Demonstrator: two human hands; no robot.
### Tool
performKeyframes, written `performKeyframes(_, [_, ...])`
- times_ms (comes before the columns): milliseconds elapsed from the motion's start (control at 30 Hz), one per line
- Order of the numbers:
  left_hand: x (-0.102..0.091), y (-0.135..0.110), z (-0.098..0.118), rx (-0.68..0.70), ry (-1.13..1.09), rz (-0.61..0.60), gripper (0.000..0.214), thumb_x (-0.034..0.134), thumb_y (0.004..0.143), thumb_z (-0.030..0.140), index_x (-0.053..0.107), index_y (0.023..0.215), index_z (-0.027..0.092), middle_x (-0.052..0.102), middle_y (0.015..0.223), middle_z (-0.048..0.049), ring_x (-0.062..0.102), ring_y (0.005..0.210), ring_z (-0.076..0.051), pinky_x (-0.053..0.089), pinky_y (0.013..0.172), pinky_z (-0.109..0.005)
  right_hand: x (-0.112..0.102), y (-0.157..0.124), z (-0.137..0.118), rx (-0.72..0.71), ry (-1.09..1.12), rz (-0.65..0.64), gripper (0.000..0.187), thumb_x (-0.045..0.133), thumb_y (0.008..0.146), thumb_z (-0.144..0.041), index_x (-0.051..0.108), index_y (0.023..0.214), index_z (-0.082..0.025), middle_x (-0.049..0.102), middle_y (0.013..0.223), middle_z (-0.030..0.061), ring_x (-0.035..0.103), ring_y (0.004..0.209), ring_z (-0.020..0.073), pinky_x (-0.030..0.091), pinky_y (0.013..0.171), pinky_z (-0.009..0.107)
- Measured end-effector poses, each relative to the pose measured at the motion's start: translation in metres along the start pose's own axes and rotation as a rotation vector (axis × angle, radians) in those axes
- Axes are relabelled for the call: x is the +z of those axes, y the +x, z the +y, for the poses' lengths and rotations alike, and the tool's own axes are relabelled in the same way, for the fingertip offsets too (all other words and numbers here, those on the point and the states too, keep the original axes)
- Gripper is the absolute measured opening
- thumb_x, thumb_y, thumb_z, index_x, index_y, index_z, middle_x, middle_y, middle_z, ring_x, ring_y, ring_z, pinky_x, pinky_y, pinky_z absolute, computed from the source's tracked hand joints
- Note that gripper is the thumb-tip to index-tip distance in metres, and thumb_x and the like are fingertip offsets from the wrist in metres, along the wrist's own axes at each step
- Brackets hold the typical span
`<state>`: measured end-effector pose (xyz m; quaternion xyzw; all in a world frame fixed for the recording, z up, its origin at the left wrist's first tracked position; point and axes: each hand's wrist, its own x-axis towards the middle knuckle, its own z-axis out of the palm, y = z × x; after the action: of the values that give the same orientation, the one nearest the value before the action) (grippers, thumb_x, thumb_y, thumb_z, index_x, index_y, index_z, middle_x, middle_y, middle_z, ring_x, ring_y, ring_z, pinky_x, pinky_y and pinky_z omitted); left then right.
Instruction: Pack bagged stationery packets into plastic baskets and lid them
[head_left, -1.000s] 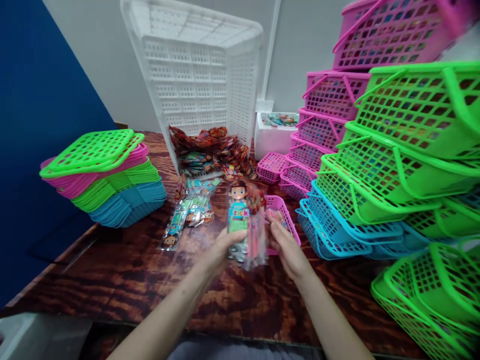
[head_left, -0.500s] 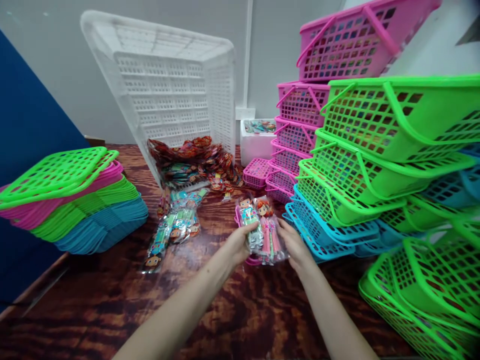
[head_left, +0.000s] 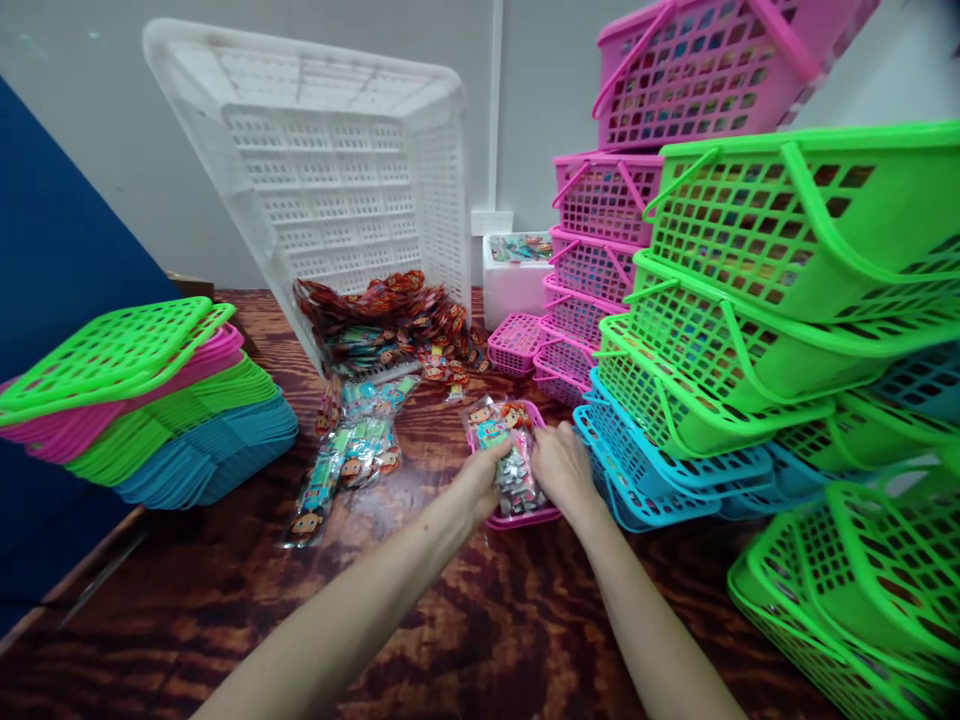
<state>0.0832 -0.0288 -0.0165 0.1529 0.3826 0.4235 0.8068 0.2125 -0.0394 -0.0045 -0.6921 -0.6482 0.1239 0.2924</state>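
A small pink basket (head_left: 538, 516) sits on the table in front of me with cartoon-figure packets in it. My left hand (head_left: 484, 480) grips a clear packet with a green-and-blue figure (head_left: 493, 432), thumb on top, over the basket's left side. My right hand (head_left: 562, 468) is curled with knuckles up at the basket's right side. Its fingertips reach down beside a red-haired figure packet (head_left: 516, 414), partly covered by the other packet; what they hold is hidden.
Loose packets (head_left: 358, 445) lie on the left. Behind them a tipped white crate (head_left: 330, 215) spills more. Stacked lids (head_left: 180, 430) stand far left. Pink (head_left: 600, 205), green (head_left: 757, 225) and blue baskets (head_left: 675, 465) crowd the right. A white box (head_left: 514, 285) stands at the back.
The two packets have gone lower into the pink basket, and its right rim now shows. My right hand has turned from flat along the red-haired packet to curled, knuckles up.
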Motion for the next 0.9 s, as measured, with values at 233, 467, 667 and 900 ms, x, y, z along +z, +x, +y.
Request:
performKeyframes(233, [0.001, -0.004, -0.007, 0.115, 0.025, 0.067, 0.019, 0.076, 0.076, 0.014, 0.067, 0.093, 0.01, 0.072, 0.075, -0.0052, 0.067, 0.06, -0.016, 0.056, 0.073, -0.03, -0.008, -0.018, 0.015, -0.17, -0.029, 0.199, 0.033, 0.043, 0.098, -0.033, 0.067, 0.116, -0.019, 0.063, 0.101, 0.0105, 0.054, 0.099, 0.0265, 0.043, 0.09, 0.039])
performKeyframes(467, [0.006, -0.009, -0.011, 0.222, 0.163, 0.043, 0.032, 0.075, 0.078, 0.029, 0.067, 0.105, 0.014, 0.073, 0.081, -0.0066, 0.069, 0.07, -0.02, 0.055, 0.075, -0.031, 0.01, -0.041, 0.01, -0.155, -0.096, 0.165, 0.039, 0.037, 0.1, -0.031, 0.057, 0.131, -0.021, 0.065, 0.113, 0.0121, 0.053, 0.105, 0.03, 0.042, 0.088, 0.043])
performKeyframes(667, [0.0, -0.016, 0.0, 0.33, 0.45, 0.089, 0.027, 0.066, 0.081, 0.022, 0.068, 0.107, 0.014, 0.074, 0.093, -0.0107, 0.069, 0.09, -0.026, 0.051, 0.086, -0.034, 0.013, -0.035, 0.014, -0.112, -0.14, 0.168, 0.036, 0.039, 0.099, -0.031, 0.06, 0.125, -0.016, 0.066, 0.113, 0.0128, 0.053, 0.103, 0.0309, 0.04, 0.085, 0.043])
performKeyframes(900, [-0.008, -0.024, 0.004, 0.801, 1.55, 0.223, 0.054, 0.045, 0.088, 0.007, 0.044, 0.142, 0.014, 0.054, 0.139, -0.0191, 0.056, 0.12, -0.03, 0.041, 0.098, -0.039, 0.016, -0.042, 0.012, -0.079, -0.13, 0.204, 0.037, 0.042, 0.097, -0.029, 0.057, 0.129, -0.017, 0.065, 0.113, 0.0123, 0.051, 0.107, 0.0305, 0.038, 0.086, 0.041])
